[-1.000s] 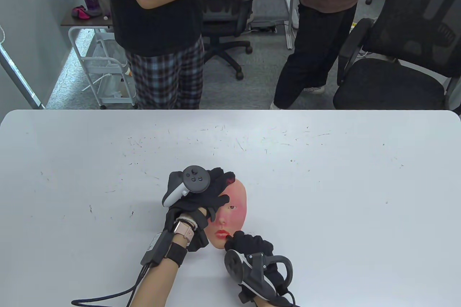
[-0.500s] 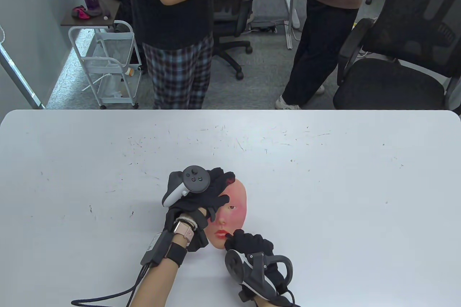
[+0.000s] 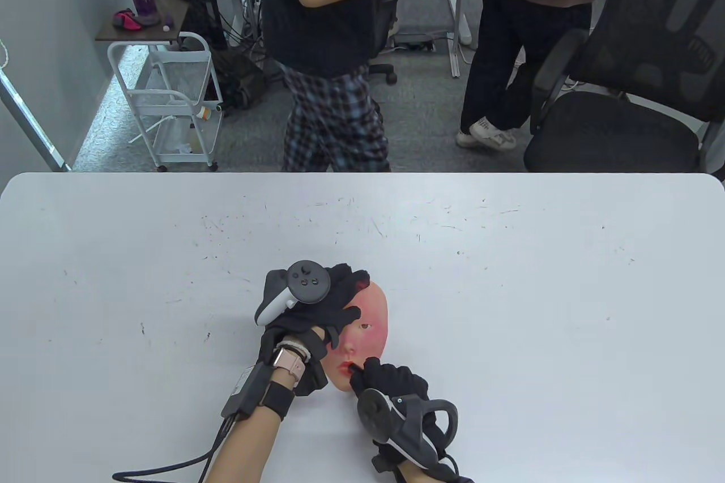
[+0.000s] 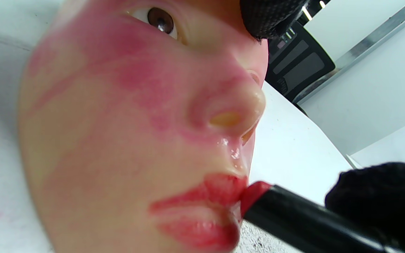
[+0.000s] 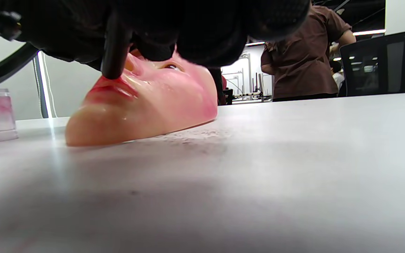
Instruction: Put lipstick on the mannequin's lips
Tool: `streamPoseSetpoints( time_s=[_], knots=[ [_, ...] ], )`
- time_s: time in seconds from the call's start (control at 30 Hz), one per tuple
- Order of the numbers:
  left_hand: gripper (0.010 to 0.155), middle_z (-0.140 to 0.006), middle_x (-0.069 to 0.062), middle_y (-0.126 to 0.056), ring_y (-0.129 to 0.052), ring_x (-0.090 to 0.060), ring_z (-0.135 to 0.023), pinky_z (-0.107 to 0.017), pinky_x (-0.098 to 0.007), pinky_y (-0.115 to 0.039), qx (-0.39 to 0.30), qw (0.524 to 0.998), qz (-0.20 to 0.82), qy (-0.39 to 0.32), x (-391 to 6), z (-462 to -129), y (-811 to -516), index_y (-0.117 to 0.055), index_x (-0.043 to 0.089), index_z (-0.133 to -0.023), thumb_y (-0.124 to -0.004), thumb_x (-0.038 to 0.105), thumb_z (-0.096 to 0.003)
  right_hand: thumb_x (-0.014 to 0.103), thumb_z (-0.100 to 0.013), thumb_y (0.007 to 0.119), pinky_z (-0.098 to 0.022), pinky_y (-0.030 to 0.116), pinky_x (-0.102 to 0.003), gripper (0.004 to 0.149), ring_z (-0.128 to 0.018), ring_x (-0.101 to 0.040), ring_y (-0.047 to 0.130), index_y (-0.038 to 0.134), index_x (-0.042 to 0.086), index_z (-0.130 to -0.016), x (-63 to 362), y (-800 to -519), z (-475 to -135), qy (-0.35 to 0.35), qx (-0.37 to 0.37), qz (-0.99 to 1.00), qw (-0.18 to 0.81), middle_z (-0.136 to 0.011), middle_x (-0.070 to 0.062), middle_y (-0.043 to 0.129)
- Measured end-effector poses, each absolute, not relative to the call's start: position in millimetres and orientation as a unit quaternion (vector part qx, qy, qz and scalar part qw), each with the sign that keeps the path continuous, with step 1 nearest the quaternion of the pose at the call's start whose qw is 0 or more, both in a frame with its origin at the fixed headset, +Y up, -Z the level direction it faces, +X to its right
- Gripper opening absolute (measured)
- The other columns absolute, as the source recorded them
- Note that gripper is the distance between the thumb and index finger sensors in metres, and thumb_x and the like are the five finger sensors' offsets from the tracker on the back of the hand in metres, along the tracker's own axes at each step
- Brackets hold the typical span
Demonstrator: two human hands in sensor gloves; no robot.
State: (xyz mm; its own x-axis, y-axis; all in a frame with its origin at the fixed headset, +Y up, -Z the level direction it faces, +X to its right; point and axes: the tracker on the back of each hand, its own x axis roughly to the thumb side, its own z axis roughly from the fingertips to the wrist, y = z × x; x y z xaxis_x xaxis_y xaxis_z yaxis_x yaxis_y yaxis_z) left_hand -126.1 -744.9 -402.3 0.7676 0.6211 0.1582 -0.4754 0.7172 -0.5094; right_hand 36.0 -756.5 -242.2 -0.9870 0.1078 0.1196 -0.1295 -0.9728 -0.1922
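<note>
Fingers (image 3: 378, 371) of the right hand (image 3: 396, 387) close round the black lipstick tube (image 4: 304, 225), low on its barrel, with the red tip set against the near corner of the mannequin lips (image 4: 202, 211). That tube looks stiff, smooth and light, so a grip well back from the tip seems right; the waxy stick itself is likely soft and would smear or snap under a hard push.

Beyond it, the mannequin face (image 3: 365, 336) lies on its back on the white bench (image 3: 510, 290), chin toward the person. It looks like a thin, glossy shell, light enough to skate on the smooth bench, and its wet-looking skin is probably slippery. Red already covers both lips, and pink smudges stain the cheek.

Farther on, the left hand (image 3: 323, 307) presses down on the forehead side of the face, its fingers spread flat over that edge, which seems the sensible place to steady it.
</note>
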Motion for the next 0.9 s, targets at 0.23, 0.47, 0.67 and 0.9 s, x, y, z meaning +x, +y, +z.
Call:
streamPoseSetpoints(
  time_s=[0.23, 0.47, 0.67, 0.9],
  knots=[
    [0.07, -0.123, 0.013, -0.012, -0.007, -0.022, -0.113, -0.085, -0.05, -0.017, -0.226, 0.913, 0.3, -0.162, -126.1, -402.3, -744.9, -0.033, 0.053, -0.114, -0.07, 0.044, -0.0546, 0.051, -0.043, 0.072, -0.031, 0.081, -0.04, 0.051, -0.032, -0.017, 0.094, 0.089, 0.016, -0.077, 38.5, -758.1, -241.9, -0.088, 0.064, 0.992, 0.063, -0.035, 0.006, 0.093],
    [0.07, -0.123, 0.013, -0.012, -0.007, -0.022, -0.113, -0.085, -0.05, -0.017, -0.226, 0.912, 0.301, -0.161, -126.3, -402.3, -745.0, -0.034, 0.053, -0.114, -0.07, 0.044, -0.0545, 0.051, -0.043, 0.072, -0.03, 0.081, -0.04, 0.051, -0.031, -0.017, 0.094, 0.089, 0.015, -0.076, 40.9, -759.3, -243.4, -0.062, 0.044, 0.996, 0.055, -0.034, 0.006, 0.093],
    [0.07, -0.123, 0.013, -0.012, -0.007, -0.022, -0.113, -0.085, -0.05, -0.017, -0.227, 0.912, 0.301, -0.161, -126.2, -402.4, -745.1, -0.033, 0.053, -0.114, -0.07, 0.044, -0.0545, 0.051, -0.043, 0.073, -0.031, 0.081, -0.04, 0.051, -0.031, -0.017, 0.094, 0.089, 0.015, -0.076, 30.9, -756.8, -239.4, -0.077, 0.082, 0.991, 0.068, -0.034, 0.006, 0.093],
    [0.07, -0.123, 0.013, -0.012, -0.007, -0.022, -0.113, -0.085, -0.05, -0.017, -0.227, 0.912, 0.301, -0.161, -126.2, -402.5, -745.1, -0.033, 0.053, -0.114, -0.07, 0.044, -0.0545, 0.051, -0.042, 0.074, -0.03, 0.081, -0.04, 0.051, -0.031, -0.017, 0.094, 0.09, 0.015, -0.075, 24.8, -753.6, -234.7, -0.11, 0.076, 0.991, 0.004, -0.034, 0.006, 0.093]
  ],
)
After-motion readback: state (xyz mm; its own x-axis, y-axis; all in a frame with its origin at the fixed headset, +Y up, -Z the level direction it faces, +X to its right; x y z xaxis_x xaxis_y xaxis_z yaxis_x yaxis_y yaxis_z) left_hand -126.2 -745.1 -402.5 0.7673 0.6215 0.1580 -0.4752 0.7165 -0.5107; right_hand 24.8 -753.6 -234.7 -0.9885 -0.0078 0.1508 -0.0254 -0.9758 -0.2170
